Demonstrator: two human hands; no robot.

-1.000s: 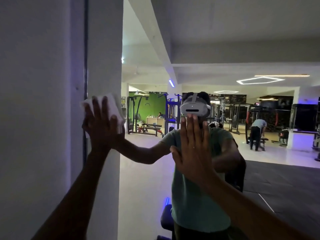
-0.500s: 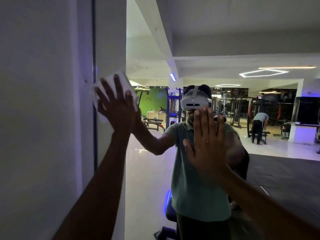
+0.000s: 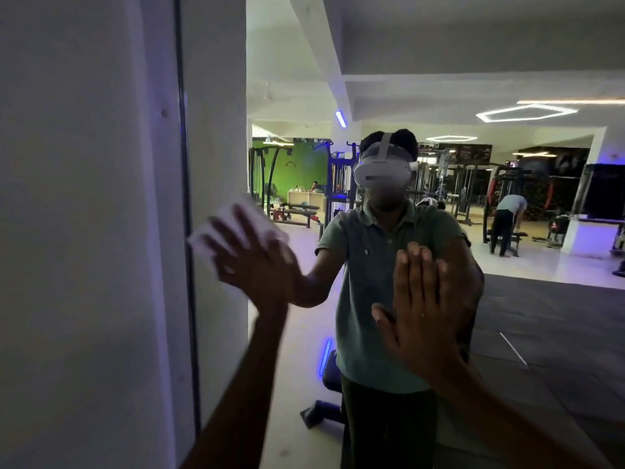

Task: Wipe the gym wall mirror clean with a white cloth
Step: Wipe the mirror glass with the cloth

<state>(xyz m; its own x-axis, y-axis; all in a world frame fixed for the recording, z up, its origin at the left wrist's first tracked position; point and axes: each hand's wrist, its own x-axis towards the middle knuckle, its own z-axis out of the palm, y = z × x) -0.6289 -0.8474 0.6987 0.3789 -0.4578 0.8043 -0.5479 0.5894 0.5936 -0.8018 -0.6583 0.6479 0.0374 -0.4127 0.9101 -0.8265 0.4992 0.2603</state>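
White cloth; reflected green shirt, white headset

Left hand presses white cloth flat against mirror.

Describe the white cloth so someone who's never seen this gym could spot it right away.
Find the wall mirror and follow it to its dark left edge. The left hand presses flat there with spread fingers, and the white cloth is the pale, blurred patch under it. The right hand has nothing beneath it.
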